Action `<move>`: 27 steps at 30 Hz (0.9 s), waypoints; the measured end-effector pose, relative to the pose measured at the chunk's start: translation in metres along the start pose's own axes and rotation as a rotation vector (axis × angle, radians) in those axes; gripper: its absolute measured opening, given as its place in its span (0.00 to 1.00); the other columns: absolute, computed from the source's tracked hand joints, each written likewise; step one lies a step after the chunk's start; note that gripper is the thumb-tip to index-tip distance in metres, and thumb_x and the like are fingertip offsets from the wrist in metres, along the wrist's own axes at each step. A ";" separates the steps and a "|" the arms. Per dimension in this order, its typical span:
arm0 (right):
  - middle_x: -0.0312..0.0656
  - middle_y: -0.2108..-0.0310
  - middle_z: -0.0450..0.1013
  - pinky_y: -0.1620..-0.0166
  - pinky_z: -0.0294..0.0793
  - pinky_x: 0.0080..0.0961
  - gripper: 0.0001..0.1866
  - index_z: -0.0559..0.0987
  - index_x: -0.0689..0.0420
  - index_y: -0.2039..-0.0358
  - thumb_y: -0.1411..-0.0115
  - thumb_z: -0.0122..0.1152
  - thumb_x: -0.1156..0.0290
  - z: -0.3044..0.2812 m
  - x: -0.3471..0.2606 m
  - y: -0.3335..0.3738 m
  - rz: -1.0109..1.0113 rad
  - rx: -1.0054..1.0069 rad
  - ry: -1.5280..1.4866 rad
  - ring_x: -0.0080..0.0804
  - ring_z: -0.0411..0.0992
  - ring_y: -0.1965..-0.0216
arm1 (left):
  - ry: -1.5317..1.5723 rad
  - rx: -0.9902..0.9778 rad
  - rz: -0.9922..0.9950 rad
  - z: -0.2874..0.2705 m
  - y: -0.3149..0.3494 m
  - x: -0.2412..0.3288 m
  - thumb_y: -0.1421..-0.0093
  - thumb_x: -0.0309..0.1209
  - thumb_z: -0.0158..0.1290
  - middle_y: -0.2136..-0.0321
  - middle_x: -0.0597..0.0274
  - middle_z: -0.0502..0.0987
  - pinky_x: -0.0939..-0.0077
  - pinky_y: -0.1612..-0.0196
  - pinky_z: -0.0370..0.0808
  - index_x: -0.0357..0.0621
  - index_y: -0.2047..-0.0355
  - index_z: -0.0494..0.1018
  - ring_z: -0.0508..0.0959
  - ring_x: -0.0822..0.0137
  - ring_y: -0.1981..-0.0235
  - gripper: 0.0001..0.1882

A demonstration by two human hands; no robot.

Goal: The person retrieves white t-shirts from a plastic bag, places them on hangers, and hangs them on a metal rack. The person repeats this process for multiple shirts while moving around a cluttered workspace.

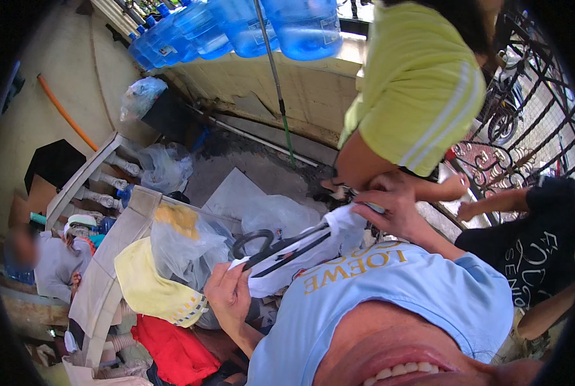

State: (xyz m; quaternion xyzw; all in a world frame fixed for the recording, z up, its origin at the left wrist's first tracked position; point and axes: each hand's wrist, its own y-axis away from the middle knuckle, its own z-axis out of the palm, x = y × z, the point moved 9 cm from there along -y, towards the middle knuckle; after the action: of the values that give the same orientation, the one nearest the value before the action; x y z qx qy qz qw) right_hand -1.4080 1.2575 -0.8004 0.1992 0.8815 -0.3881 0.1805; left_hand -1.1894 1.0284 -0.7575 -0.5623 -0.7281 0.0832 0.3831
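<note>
A white cloth garment with black stripes [294,254] is stretched between my two hands in front of my chest. My left hand [228,293] pinches its near-left end. The fingers of my right hand [397,202] are closed on its far-right end. A black curved band [252,243] loops up beside the garment near my left hand; whether it is joined to it I cannot tell. To the left of my left hand lies a yellow cloth [155,283] with a checked edge, and below that a red cloth [178,350]. Clear plastic bags [194,248] lie just beyond the yellow cloth.
A pale balustrade [104,283] runs along the left, with a small person [62,264] behind it. Someone in yellow-green shorts [416,90] stands close beyond my right hand; another in a black shirt [525,251] is at right. Blue water jugs [300,29] line the wall.
</note>
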 end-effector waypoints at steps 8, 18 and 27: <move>0.49 0.62 0.70 0.62 0.71 0.28 0.19 0.77 0.61 0.57 0.40 0.55 0.58 0.006 0.003 -0.018 0.043 0.141 -0.483 0.37 0.70 0.62 | 0.046 0.020 -0.001 -0.014 -0.023 -0.033 0.55 0.19 0.61 0.77 0.56 0.73 0.70 0.78 0.65 0.38 0.70 0.76 0.72 0.59 0.80 0.10; 0.42 0.52 0.67 0.50 0.67 0.26 0.24 0.63 0.58 0.41 0.35 0.52 0.62 0.193 0.198 -0.120 0.556 0.328 -0.829 0.29 0.66 0.52 | -0.143 0.026 -0.077 -0.025 -0.039 -0.074 0.52 0.20 0.59 0.84 0.56 0.62 0.68 0.81 0.57 0.38 0.73 0.76 0.65 0.58 0.84 0.05; 0.63 0.36 0.52 0.38 0.57 0.41 0.55 0.48 0.63 0.33 0.49 0.66 0.44 0.347 0.362 -0.255 0.765 0.016 -0.558 0.51 0.55 0.36 | -0.473 -0.015 -0.121 0.001 -0.053 -0.075 0.46 0.21 0.60 0.79 0.54 0.69 0.68 0.81 0.64 0.36 0.64 0.77 0.67 0.59 0.83 0.09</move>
State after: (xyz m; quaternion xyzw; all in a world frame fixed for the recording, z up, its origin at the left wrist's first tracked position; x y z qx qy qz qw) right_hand -1.7864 0.9133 -1.0351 0.3991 0.6599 -0.3391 0.5388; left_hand -1.2245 0.9435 -0.7634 -0.4854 -0.8304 0.1840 0.2022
